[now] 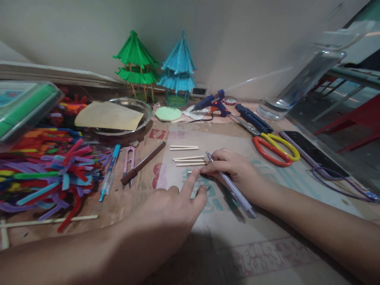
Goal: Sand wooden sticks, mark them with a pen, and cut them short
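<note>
The bare left hand point(173, 206) is palm down. Its pointing finger point(190, 182) is stretched out, the thumb point(202, 194) just beside it, other fingers point(172, 191) curled under. The bare right hand point(237, 174) is bent in a grip, fingertips point(207, 169) close to the left pointing fingertip. The bare left arm point(89, 249) and right arm point(320, 221) slant in behind them.

Short, slim, pale sticks point(189, 160) lie flat, side by side, nearly parallel, left of the slanting purple pen point(236, 192)
</note>
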### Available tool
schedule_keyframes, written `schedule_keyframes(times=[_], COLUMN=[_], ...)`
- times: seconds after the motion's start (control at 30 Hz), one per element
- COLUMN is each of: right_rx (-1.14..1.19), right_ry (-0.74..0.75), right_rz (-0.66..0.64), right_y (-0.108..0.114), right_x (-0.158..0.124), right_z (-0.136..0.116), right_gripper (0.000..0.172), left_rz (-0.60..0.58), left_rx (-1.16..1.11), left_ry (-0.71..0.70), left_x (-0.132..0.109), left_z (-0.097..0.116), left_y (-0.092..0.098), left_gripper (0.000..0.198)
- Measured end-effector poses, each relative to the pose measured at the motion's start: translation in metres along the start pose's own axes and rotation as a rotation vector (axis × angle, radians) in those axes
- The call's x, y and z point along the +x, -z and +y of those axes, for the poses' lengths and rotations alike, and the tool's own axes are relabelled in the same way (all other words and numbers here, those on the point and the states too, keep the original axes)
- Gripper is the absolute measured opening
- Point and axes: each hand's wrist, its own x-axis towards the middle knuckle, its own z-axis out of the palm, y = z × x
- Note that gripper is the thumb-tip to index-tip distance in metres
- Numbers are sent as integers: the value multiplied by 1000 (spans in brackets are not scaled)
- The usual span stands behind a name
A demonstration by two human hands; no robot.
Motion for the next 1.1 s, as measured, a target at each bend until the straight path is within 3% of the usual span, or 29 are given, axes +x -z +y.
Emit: schedule_keyframes(times=[0.17, 0.37, 0.53, 0.6, 0.73, 0.77, 0.97, 1.1], right_rx=[-18, -11, 183, 279, 377, 394, 344, 317], right_ry=[15, -17, -16, -99, -379, -409, -434, -421], right_rz=[10, 10, 122, 154, 182, 170, 81, 56], right_y=[1, 1, 10, 13, 12, 11, 12, 13], right_x=[1, 2, -1, -3, -4, -3, 2, 3], right_z=[-1, -2, -13, -20, -29, -29, -23, -24], right_gripper=[20, 22, 35, 33, 6, 9, 21, 21], left_rz=[-37, -207, -256, -275, -274, -275, -214, -250], left_rx=[-29, -47, -97, -104, -127, -132, -103, -90], left_ry=[-3, 14, -3, 2, 26, 35, 20, 3], left_x=[2, 11, 14, 14, 15, 15, 11, 12], left_z=[-3, -6, -9, -9, -9, -9, -8, -9], left_y=[3, 14, 20, 22, 22, 22, 14, 12], left_gripper=[50, 55, 59, 62, 69, 70, 74, 76])
